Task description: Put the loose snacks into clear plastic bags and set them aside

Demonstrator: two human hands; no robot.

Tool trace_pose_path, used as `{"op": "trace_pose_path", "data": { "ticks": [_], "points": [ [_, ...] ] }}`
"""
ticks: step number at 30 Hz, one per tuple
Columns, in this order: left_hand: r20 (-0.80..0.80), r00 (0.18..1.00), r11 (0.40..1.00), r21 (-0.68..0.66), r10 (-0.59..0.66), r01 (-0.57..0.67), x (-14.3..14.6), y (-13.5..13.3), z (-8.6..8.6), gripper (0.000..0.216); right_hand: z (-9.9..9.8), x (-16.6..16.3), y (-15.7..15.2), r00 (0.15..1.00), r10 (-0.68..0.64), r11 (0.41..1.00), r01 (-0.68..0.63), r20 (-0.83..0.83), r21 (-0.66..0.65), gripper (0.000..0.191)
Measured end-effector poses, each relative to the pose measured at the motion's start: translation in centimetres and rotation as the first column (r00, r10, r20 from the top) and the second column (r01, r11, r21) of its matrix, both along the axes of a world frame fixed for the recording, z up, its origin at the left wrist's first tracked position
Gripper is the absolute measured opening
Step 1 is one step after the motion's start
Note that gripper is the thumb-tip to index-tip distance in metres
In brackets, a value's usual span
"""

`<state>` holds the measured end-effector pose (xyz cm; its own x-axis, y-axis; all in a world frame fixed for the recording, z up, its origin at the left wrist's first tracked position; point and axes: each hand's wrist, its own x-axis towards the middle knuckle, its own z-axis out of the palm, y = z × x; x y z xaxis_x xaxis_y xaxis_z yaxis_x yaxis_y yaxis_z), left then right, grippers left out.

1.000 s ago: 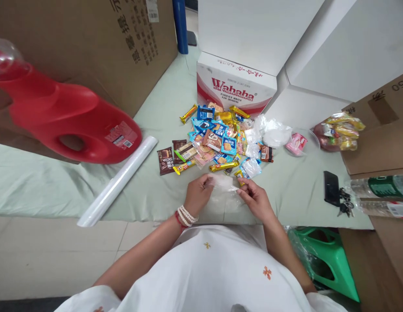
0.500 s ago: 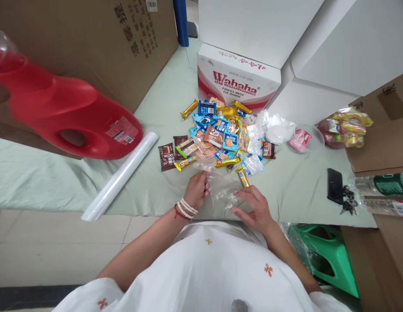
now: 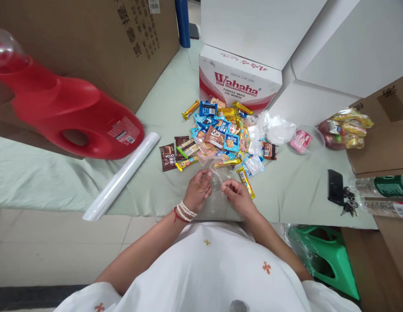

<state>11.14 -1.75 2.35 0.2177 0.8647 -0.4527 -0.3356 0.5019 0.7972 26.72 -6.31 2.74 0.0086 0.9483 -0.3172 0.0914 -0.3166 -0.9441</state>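
— Any print to read?
— "Wahaha", red, on the white carton far beyond the grip on the clear bag.
— Nearer?
— "COCOA" on a brown wrapper, beyond and left of the left hand.

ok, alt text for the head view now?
Seen from above, the left hand and right hand pinch a clear plastic bag over a green-covered table. Beyond them lies a pile of wrapped snacks before a Wahaha box; a red jug lies left, a phone right.

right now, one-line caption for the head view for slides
The left hand and right hand pinch a clear plastic bag near a pile of wrapped snacks on green cloth.
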Motion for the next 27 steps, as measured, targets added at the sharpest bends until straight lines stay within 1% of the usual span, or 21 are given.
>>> {"op": "trace_pose_path", "data": {
  "ticks": [3,5,7,8,9,10,12,13,14,15,17,19,21,23,25,26,27],
  "points": [
    [-0.048,0.999,1.0,-0.015,-0.005,0.004,-0.3,-0.1,-0.3,0.061,0.8,0.0,0.0,1.0,0.005,1.0,-0.006,0.029,0.021,0.04],
    [-0.123,0.99,0.998,-0.011,-0.065,0.065,-0.4,-0.2,-0.4,0.055,1.1,-0.1,0.0,0.999,0.015,0.999,-0.018,0.052,0.043,0.036],
    [-0.2,0.972,0.991,0.023,-0.126,0.133,-0.7,-0.3,-0.3,0.046,1.5,0.0,-0.1,1.0,-0.001,1.0,0.001,0.003,0.031,0.034],
    [-0.219,0.967,0.989,0.04,-0.133,0.145,-1.0,-0.3,-0.1,0.041,1.6,0.3,-0.1,0.998,-0.032,0.999,0.033,-0.045,0.012,0.033],
    [-0.209,0.971,0.99,0.047,-0.119,0.132,-1.4,-0.3,0.1,0.037,1.8,0.8,-0.2,0.992,-0.077,0.997,0.076,-0.097,-0.01,0.032],
    [-0.166,0.982,0.995,0.035,-0.09,0.097,-1.8,-0.3,0.3,0.034,2.0,1.5,-0.4,0.982,-0.13,0.991,0.127,-0.141,-0.031,0.032],
    [-0.016,1.0,0.999,-0.044,-0.014,0.013,-2.9,-0.3,0.9,0.029,2.3,3.4,-0.9,0.958,-0.221,0.975,0.213,-0.182,-0.063,0.032],
    [0.059,0.998,0.995,-0.097,0.031,-0.025,-3.5,-0.2,1.1,0.029,2.4,4.6,-1.2,0.955,-0.241,0.97,0.231,-0.174,-0.075,0.032],
    [0.114,0.991,0.987,-0.147,0.076,-0.058,-4.0,-0.2,1.3,0.029,2.5,5.9,-1.6,0.963,-0.228,0.972,0.218,-0.144,-0.085,0.033],
    [0.14,0.983,0.978,-0.188,0.118,-0.091,-4.4,-0.2,1.3,0.029,2.7,7.1,-1.9,0.979,-0.182,0.981,0.174,-0.092,-0.092,0.034],
    [0.131,0.976,0.965,-0.221,0.173,-0.141,-4.7,-0.1,1.3,0.029,3.1,9.2,-2.5,0.998,-0.014,0.996,0.02,0.066,-0.087,0.035],
    [0.109,0.981,0.968,-0.211,0.161,-0.135,-4.5,-0.3,1.1,0.028,3.7,10.3,-2.6,0.957,0.136,0.991,-0.131,0.256,-0.036,0.037],
    [0.111,0.988,0.979,-0.184,0.106,-0.084,-3.9,-0.6,1.0,0.028,4.2,10.0,-2.0,0.882,0.181,0.972,-0.228,0.436,0.058,0.043],
    [0.115,0.993,0.991,-0.136,0.017,-0.001,-3.3,-1.1,1.0,0.027,4.4,8.5,-0.8,0.789,0.174,0.951,-0.291,0.589,0.109,0.051],
    [0.081,0.992,0.993,-0.062,-0.098,0.103,-3.3,-1.6,1.0,0.028,4.1,6.4,0.8,0.685,0.186,0.944,-0.323,0.705,0.065,0.056],
    [0.035,0.986,0.986,-0.024,-0.163,0.164,-3.5,-1.7,1.0,0.027,3.8,5.3,1.5,0.635,0.209,0.944,-0.329,0.744,0.015,0.055],
    [-0.027,0.976,0.976,0.01,-0.217,0.217,-4.0,-1.9,1.0,0.025,3.5,4.3,2.1,0.589,0.238,0.943,-0.33,0.772,-0.039,0.05]
  ]
}}
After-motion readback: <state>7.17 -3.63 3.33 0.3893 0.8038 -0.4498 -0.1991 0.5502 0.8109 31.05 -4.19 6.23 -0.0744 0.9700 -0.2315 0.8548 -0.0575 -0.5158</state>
